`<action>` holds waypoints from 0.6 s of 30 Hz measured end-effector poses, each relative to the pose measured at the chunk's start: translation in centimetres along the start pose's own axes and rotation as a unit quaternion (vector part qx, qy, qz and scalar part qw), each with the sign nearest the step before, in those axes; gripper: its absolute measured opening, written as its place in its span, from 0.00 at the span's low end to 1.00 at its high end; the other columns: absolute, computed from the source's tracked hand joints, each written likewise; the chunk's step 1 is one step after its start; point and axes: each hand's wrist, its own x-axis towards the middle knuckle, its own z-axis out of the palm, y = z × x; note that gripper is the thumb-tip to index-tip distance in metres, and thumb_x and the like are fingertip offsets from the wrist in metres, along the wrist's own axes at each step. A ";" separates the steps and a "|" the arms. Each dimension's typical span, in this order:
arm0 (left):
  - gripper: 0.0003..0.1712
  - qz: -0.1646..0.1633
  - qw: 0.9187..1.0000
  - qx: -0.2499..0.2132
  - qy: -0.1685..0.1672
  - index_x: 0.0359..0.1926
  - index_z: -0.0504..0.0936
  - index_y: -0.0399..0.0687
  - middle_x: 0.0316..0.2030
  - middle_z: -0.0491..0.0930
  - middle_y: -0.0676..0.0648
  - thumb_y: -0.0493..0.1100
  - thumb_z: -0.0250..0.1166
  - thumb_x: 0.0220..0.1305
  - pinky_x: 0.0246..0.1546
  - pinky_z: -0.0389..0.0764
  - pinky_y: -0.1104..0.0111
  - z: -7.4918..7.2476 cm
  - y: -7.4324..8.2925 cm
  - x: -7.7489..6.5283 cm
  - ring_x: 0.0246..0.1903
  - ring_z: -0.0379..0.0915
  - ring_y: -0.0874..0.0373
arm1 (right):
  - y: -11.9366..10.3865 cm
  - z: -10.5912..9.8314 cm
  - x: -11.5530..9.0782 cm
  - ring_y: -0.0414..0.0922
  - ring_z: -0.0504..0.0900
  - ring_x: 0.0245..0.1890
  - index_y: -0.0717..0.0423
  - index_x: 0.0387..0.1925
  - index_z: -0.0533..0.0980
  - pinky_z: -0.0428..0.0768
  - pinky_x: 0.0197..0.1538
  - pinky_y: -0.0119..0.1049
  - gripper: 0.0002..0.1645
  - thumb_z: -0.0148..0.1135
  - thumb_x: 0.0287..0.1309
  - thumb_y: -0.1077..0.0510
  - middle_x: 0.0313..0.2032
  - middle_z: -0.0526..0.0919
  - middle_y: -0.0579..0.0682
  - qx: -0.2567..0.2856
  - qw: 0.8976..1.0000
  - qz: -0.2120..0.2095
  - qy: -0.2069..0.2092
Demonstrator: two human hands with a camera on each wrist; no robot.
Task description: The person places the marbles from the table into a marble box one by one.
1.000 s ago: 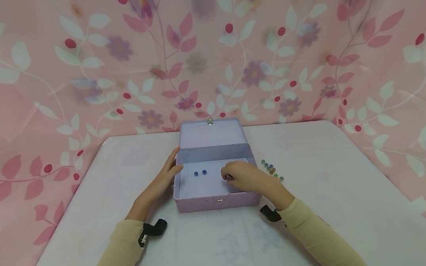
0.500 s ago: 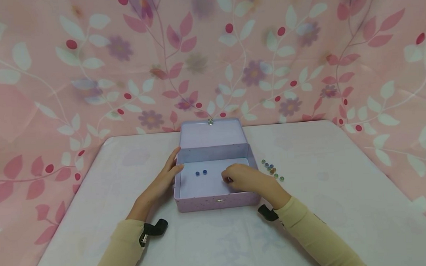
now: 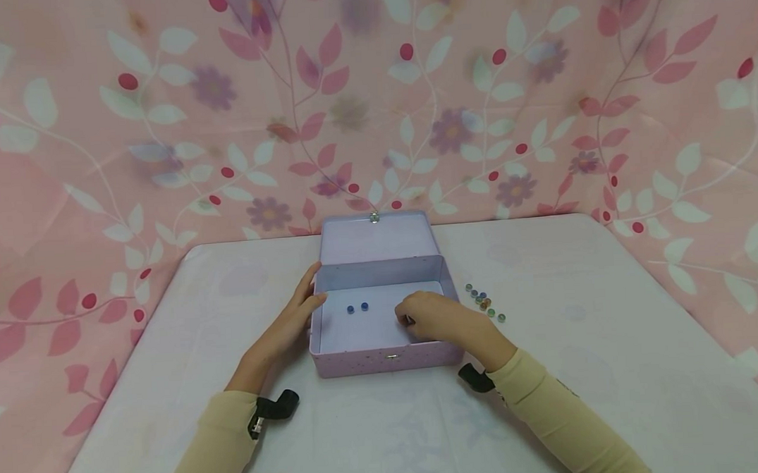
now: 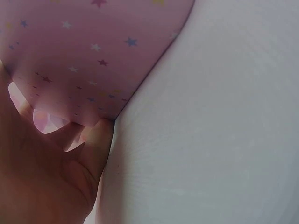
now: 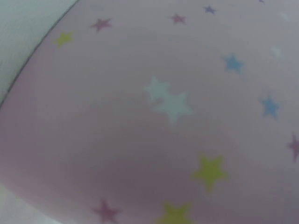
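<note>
An opened lilac tin box (image 3: 387, 362) with a star pattern stands on the table, lid tilted back. Two blue marbles, a left one (image 3: 350, 310) and a right one (image 3: 365, 307), lie on its floor. My left hand (image 3: 286, 323) rests against the box's left side, thumb at the rim; the left wrist view shows its fingers (image 4: 99, 140) against the starry outer wall. Inside the box on the right, my right hand (image 3: 435, 315) has curled fingers pinching a small dark thing, apparently a marble, mostly hidden by them. Only the box's outer wall (image 5: 117, 130) fills the right wrist view.
To the right of the box, several loose green, blue and amber marbles (image 3: 483, 302) lie in a slanting row on the white tablecloth (image 3: 587, 354). A pink floral curtain (image 3: 373, 110) hangs behind the table. The raised lid (image 3: 379, 238) stands at the back of the box.
The right hand shifts very slightly and its wrist turns a little; the dark glint between its fingers shows less than before. The left hand and box stay put.
</note>
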 end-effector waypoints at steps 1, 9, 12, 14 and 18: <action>0.37 0.000 1.000 -0.002 -0.001 0.76 0.36 0.84 0.80 0.34 0.46 0.61 0.46 0.75 0.67 0.49 0.29 0.0 0.0 0.0 0.79 0.31 0.41 | 0.0 0.0 0.0 0.40 0.72 0.29 0.53 0.28 0.80 0.74 0.37 0.35 0.07 0.63 0.58 0.66 0.26 0.78 0.42 -0.001 1.000 0.003 -0.001; 0.37 0.004 1.000 -0.003 -0.002 0.76 0.36 0.85 0.80 0.33 0.47 0.59 0.46 0.76 0.68 0.48 0.29 0.0 0.1 -0.1 0.79 0.30 0.41 | -0.1 0.0 -0.1 0.40 0.73 0.30 0.54 0.33 0.82 0.76 0.38 0.35 0.04 0.63 0.61 0.64 0.30 0.82 0.44 0.003 1.000 0.007 0.015; 0.37 0.006 1.000 -0.006 -0.001 0.76 0.37 0.85 0.80 0.34 0.47 0.61 0.47 0.75 0.68 0.49 0.29 0.0 -0.1 0.0 0.79 0.31 0.41 | 0.0 0.0 -0.2 0.39 0.74 0.30 0.54 0.36 0.83 0.78 0.39 0.35 0.05 0.62 0.61 0.64 0.33 0.84 0.44 0.008 1.000 0.004 0.029; 0.37 0.004 1.000 -0.005 -0.001 0.75 0.37 0.86 0.80 0.34 0.48 0.61 0.46 0.75 0.68 0.49 0.29 0.0 -0.2 0.0 0.79 0.31 0.42 | 0.2 -0.1 -0.2 0.38 0.76 0.32 0.53 0.37 0.83 0.79 0.40 0.34 0.06 0.62 0.62 0.63 0.35 0.84 0.44 0.014 0.999 0.004 0.036; 0.37 -0.002 1.000 -0.003 0.002 0.75 0.37 0.86 0.80 0.34 0.49 0.61 0.46 0.75 0.68 0.49 0.29 0.0 -0.1 0.0 0.79 0.32 0.42 | 0.2 -0.8 -0.7 0.38 0.76 0.34 0.53 0.39 0.82 0.78 0.40 0.34 0.06 0.61 0.63 0.62 0.35 0.83 0.43 0.035 0.999 0.006 0.040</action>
